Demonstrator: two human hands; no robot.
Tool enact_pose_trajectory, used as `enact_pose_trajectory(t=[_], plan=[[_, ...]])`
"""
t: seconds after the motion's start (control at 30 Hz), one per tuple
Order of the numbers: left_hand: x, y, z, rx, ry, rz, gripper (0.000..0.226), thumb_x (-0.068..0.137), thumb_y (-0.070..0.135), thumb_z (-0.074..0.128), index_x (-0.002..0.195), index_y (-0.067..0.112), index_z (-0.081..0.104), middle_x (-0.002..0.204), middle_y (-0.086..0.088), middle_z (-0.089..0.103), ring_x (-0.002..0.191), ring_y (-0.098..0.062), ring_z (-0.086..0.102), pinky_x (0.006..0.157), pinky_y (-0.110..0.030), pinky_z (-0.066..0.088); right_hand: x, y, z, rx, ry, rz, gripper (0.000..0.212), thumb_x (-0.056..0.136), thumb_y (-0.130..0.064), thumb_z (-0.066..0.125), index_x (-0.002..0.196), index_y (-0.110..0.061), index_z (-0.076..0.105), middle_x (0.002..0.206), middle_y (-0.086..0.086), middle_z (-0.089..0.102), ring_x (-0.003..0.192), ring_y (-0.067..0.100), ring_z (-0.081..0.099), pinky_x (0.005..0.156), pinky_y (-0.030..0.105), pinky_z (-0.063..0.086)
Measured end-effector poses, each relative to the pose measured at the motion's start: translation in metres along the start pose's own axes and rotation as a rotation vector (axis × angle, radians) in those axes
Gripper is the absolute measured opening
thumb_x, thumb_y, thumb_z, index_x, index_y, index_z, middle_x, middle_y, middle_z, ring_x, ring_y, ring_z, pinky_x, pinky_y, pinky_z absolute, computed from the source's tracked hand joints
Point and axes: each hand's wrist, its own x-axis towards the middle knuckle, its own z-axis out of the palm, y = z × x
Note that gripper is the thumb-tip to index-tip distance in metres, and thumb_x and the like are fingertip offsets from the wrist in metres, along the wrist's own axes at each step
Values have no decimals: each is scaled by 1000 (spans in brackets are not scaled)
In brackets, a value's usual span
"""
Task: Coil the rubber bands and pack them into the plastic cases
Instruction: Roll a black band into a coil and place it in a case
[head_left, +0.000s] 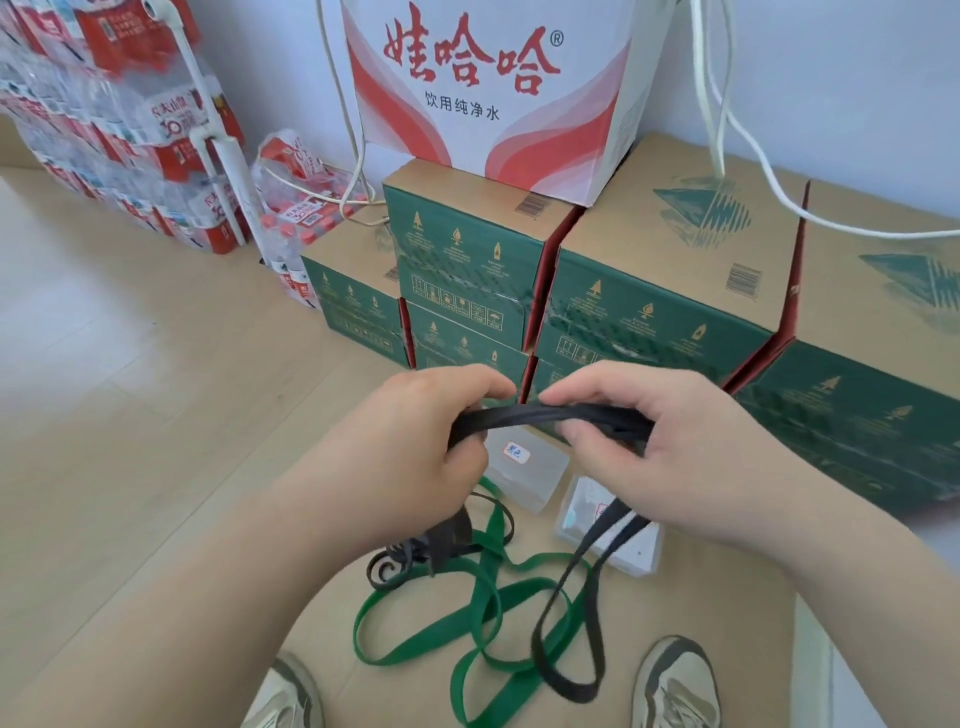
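Left hand and right hand pinch a black rubber band pulled between them, its loop hanging down. Below lies a green rubber band. Just beyond sit a left plastic case and a right plastic case, then green boxes.

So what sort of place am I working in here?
Probably a storeroom or stock corner: shrink-wrapped water packs stacked up, green cartons piled in rows, work done on the floor.

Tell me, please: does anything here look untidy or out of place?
Yes. The green band lies sprawled in loose, crossing loops, not coiled. The black band, held by the left hand and right hand, hangs across it, so they may tangle.
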Motion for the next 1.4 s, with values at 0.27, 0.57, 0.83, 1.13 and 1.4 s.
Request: enact_pose_trajectory(t=[0.27, 0.57, 0.83, 1.13, 1.4], plan=[[1, -8, 2, -123, -55, -36, 34, 91, 15, 66, 115, 38, 67, 76, 10, 68, 70, -12, 63, 63, -25, 53, 4, 7, 10, -286, 62, -85, 30, 97, -9, 57, 112, -35, 59, 82, -25, 54, 77, -7, 51, 62, 12, 32], [-4, 5, 5, -315, 221, 59, 29, 74, 26, 91, 92, 26, 69, 82, 16, 73, 72, -9, 71, 70, -30, 60, -4, 1, 8, 269, 85, -13, 38, 86, -3, 73, 102, -31, 52, 90, -2, 67, 80, 23, 64, 75, 42, 55], [-8, 6, 6, -289, 171, 155, 34, 80, 14, 85, 103, 26, 64, 86, 12, 72, 81, -10, 70, 75, -31, 60, -7, -7, 14, 311, 35, -64, 27, 91, -12, 73, 99, -29, 53, 85, 0, 70, 73, 24, 61, 73, 43, 51], [-8, -3, 25, -241, -135, -53, 31, 82, 40, 77, 107, 36, 59, 99, 15, 69, 95, -6, 66, 89, -40, 57, -9, -15, 17, 355, 197, -114, 28, 93, -4, 69, 101, -30, 71, 94, -4, 75, 91, 24, 73, 81, 48, 59], [-5, -14, 16, 34, -242, -121, 22, 90, 27, 72, 87, 32, 51, 82, 11, 56, 80, -14, 55, 75, -33, 48, -7, 1, -2, 310, 168, 43, 26, 99, -6, 59, 107, -31, 63, 96, -4, 73, 91, 18, 71, 87, 36, 59]])
